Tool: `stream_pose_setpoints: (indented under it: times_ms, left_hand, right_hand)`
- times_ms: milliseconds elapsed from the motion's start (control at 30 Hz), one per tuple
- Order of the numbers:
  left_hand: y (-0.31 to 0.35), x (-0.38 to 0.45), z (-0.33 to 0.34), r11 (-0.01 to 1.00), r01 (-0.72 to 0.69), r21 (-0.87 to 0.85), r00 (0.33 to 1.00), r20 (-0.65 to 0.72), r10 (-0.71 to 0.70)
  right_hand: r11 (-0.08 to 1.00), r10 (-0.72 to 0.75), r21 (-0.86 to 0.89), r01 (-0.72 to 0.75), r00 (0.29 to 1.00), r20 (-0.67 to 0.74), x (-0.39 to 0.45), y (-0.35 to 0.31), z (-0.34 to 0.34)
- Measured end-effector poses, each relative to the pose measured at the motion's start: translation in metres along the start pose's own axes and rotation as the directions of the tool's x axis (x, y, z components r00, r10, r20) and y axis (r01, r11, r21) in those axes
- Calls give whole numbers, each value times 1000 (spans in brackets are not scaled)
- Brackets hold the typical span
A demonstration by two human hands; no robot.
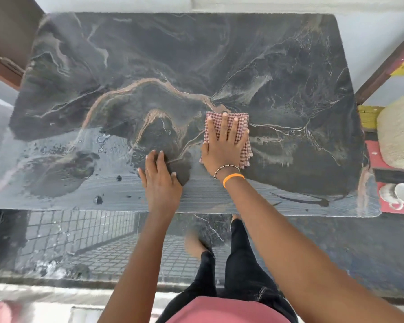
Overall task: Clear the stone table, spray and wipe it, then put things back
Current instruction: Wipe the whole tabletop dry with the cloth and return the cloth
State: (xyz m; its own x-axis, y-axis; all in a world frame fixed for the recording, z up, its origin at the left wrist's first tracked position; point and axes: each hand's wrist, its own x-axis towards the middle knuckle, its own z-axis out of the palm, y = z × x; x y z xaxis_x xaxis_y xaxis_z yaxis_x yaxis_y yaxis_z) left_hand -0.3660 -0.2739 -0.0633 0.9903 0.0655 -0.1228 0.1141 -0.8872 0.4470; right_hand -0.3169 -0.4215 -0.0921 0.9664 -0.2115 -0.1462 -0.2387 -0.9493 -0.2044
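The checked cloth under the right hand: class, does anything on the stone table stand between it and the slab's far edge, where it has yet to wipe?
Nothing visible does. The checked cloth lies flat under the right hand, and the stone table beyond it is bare up to the far edge. The left hand rests nearer, beside it.

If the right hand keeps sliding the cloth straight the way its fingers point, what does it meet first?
Nothing, as far as the picture shows. The right hand presses the checked cloth flat, fingers pointing toward the far edge of the stone table; only bare stone lies ahead.
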Motion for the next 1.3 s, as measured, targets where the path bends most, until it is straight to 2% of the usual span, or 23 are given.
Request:
stream_pose_setpoints:
  times_ms: [100,233,333,433,567,733,833,900,1067,1300]
  left_hand:
    - [-22,-8,-11,996,92,-24,995,-41,-92]
    - [-48,-20,-23,986,167,-11,982,-90,-167]
    - [-60,-23,-28,980,198,-3,976,-92,-197]
    - [-69,-24,-34,982,191,0,980,-59,-191]
    - [-83,-24,-42,985,175,-15,984,-20,-175]
    - [-97,-25,-47,993,121,-14,993,13,-121]
    - [-104,-26,-51,993,100,-57,994,-43,-102]
    - [-106,-26,-53,994,84,-76,992,-92,-91]
    - [-136,-18,-63,988,117,-104,981,-145,-131]
    - [-193,7,-97,979,107,-174,946,-285,-154]
  right_hand:
    - [996,-84,1,84,996,32,16,-49,5]
    - [935,-342,-57,349,934,105,4,-101,17]
    - [830,-532,-106,548,834,145,-17,-101,23]
    - [775,-599,-140,616,787,145,-25,-72,21]
    - [845,-492,-171,506,862,118,-24,-37,11]
    - [968,-220,-118,223,975,44,-43,-12,8]
    - [999,-5,-50,6,1000,23,-67,-32,17]
    - [997,80,-22,-80,997,19,-81,-53,23]
    - [1000,-15,-26,16,1000,21,-79,-125,39]
    - [994,-113,7,113,993,27,-17,-219,51]
